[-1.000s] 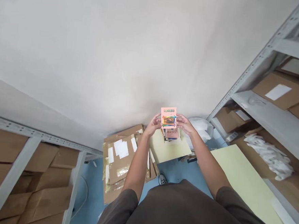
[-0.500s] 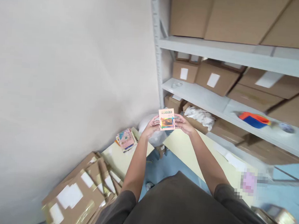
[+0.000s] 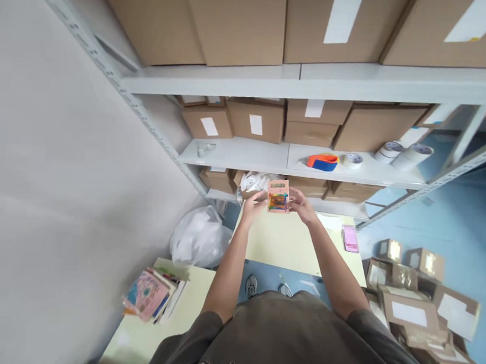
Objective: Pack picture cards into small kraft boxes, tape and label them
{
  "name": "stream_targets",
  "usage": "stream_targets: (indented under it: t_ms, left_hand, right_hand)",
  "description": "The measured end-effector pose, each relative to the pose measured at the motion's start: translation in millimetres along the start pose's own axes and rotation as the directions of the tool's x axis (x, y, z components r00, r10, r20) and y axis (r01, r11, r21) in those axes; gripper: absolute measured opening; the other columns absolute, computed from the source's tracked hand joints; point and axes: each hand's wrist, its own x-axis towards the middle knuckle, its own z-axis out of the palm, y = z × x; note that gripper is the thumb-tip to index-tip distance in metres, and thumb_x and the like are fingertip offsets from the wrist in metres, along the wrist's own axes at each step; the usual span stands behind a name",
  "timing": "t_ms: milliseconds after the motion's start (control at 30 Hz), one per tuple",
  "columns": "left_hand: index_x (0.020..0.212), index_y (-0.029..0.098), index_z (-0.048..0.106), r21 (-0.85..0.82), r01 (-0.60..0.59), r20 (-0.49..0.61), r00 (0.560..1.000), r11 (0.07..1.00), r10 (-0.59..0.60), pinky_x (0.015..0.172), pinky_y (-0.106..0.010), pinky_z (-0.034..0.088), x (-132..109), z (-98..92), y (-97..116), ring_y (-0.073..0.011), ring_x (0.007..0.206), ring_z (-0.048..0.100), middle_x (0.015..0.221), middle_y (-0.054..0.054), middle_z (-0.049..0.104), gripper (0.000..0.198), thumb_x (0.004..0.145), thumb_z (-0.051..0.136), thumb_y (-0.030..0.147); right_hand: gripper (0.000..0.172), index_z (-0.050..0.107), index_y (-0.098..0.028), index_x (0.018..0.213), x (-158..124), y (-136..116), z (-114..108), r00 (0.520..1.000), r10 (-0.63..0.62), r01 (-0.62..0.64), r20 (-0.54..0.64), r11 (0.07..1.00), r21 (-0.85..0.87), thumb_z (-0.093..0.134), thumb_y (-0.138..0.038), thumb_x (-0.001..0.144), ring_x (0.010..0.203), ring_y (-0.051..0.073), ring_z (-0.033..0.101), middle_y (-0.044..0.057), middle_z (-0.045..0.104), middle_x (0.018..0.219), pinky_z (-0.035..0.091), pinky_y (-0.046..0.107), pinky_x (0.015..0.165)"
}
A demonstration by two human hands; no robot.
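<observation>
A small pink book point(image 3: 278, 196) with a rainbow-framed picture and a line of lettering on its cover is held up in front of me, above the pale yellow table point(image 3: 280, 243). My right hand point(image 3: 303, 206) grips its right edge, the thumb near the lower corner. At the left edge are the fingertips of my left hand point(image 3: 252, 208), curved against the book. Both arms stretch forward, and the cover faces me.
Metal shelving point(image 3: 241, 85) with cardboard boxes stands ahead. An orange-and-blue band point(image 3: 322, 162) and tape rolls point(image 3: 352, 160) lie on its middle shelf. Stacked books point(image 3: 147, 296) rest on a left table beside a white plastic bag point(image 3: 201, 237). Cartons point(image 3: 408, 313) pile up at right.
My view has swung right, from the wall and corner to face the shelving. The book has come along between my hands, now over the yellow table.
</observation>
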Motion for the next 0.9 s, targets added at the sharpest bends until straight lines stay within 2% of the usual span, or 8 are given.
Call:
stream_targets:
  t_ms: [133, 300, 400, 533, 600, 700, 800, 900]
  left_hand:
    - [0.138, 0.02, 0.074, -0.032, -0.067, 0.186, 0.98, 0.997, 0.072, 0.109, -0.048, 0.055, 6.4, 25.9, 9.1, -0.0354, 0.131, 0.066, 0.139, -0.015, 0.073, 0.064, 0.078, 0.092, 0.031]
    - [0.152, 0.024, 0.064, -0.148, -0.118, 0.148, 0.979, 0.982, 0.14, 0.111, -0.044, 0.055, 9.1, 41.4, 10.5, -0.0344, 0.139, 0.062, 0.154, -0.012, 0.063, 0.073, 0.082, 0.087, 0.026]
    - [0.156, 0.024, 0.06, -0.234, -0.053, 0.178, 0.979, 0.971, 0.096, 0.11, -0.042, 0.056, 17.4, 31.9, 5.6, -0.0334, 0.139, 0.063, 0.15, -0.011, 0.067, 0.074, 0.085, 0.082, 0.028]
    - [0.153, 0.02, 0.062, -0.339, 0.109, 0.314, 0.949, 0.934, 0.004, 0.099, -0.041, 0.06, 32.9, 3.8, -3.0, -0.0333, 0.13, 0.067, 0.143, -0.015, 0.072, 0.082, 0.077, 0.089, 0.036]
    - [0.151, 0.022, 0.063, -0.364, 0.202, 0.399, 0.916, 0.909, -0.043, 0.092, -0.04, 0.062, 38.0, -9.3, -6.9, -0.0321, 0.123, 0.071, 0.139, -0.015, 0.073, 0.088, 0.07, 0.093, 0.038]
    - [0.149, 0.023, 0.065, -0.376, 0.286, 0.469, 0.879, 0.881, -0.086, 0.089, -0.04, 0.062, 39.9, -17.3, -10.8, -0.0298, 0.117, 0.073, 0.135, -0.014, 0.074, 0.091, 0.064, 0.097, 0.038]
    - [0.144, 0.021, 0.069, -0.351, 0.259, 0.411, 0.906, 0.9, -0.1, 0.093, -0.041, 0.061, 35.9, -10.4, -10.0, -0.0291, 0.116, 0.072, 0.132, -0.014, 0.074, 0.085, 0.065, 0.097, 0.037]
    - [0.131, 0.022, 0.076, -0.23, 0.061, 0.175, 0.984, 0.971, -0.021, 0.104, -0.042, 0.057, 25.8, 6.7, -1.2, -0.0299, 0.125, 0.067, 0.135, -0.014, 0.071, 0.065, 0.071, 0.095, 0.036]
  right_hand:
    - [0.071, 0.06, -0.032, 0.146, -5.4, -4.2, 25.3, 0.985, -0.156, 0.144, -0.071, 0.979, -0.147, 0.077, -0.027, 0.077, 0.1, 0.028, 0.075, 0.006, 0.08, 0.116, 0.063, 0.039, 0.077]
    - [0.072, 0.057, -0.032, 0.153, -6.5, -1.0, 67.5, 0.955, -0.251, 0.188, -0.16, 0.926, -0.329, 0.073, -0.026, 0.083, 0.138, 0.036, 0.063, 0.011, 0.073, 0.142, 0.063, 0.041, 0.086]
    - [0.072, 0.055, -0.034, 0.154, -8.6, 5.2, 69.1, 0.946, -0.263, 0.183, -0.192, 0.917, -0.355, 0.073, -0.029, 0.085, 0.141, 0.033, 0.061, 0.01, 0.07, 0.147, 0.061, 0.047, 0.098]
    - [0.076, 0.056, -0.036, 0.152, -16.2, 4.9, 48.1, 0.848, -0.252, 0.1, -0.467, 0.94, -0.326, 0.08, -0.035, 0.08, 0.138, 0.032, 0.061, 0.009, 0.068, 0.147, 0.058, 0.052, 0.106]
    - [0.076, 0.06, -0.035, 0.147, -20.4, 0.1, 39.0, 0.879, -0.136, 0.048, -0.458, 0.979, -0.199, 0.084, -0.037, 0.075, 0.125, 0.031, 0.068, 0.009, 0.071, 0.14, 0.061, 0.05, 0.099]
    - [0.067, 0.067, -0.033, 0.137, -27.0, -9.1, 34.5, 0.961, 0.017, -0.024, -0.275, 0.999, -0.024, 0.086, -0.036, 0.072, 0.101, 0.026, 0.074, 0.006, 0.077, 0.119, 0.063, 0.042, 0.085]
    - [0.062, 0.068, -0.032, 0.132, -35.2, -18.1, 35.1, 0.967, 0.025, -0.02, -0.252, 1.0, 0.021, 0.085, -0.035, 0.073, 0.093, 0.023, 0.074, 0.004, 0.079, 0.109, 0.061, 0.036, 0.078]
    - [0.065, 0.065, -0.034, 0.137, -43.5, -26.9, 34.3, 0.95, -0.031, 0.027, -0.311, 0.999, -0.017, 0.084, -0.033, 0.075, 0.096, 0.024, 0.074, 0.004, 0.079, 0.114, 0.061, 0.036, 0.079]
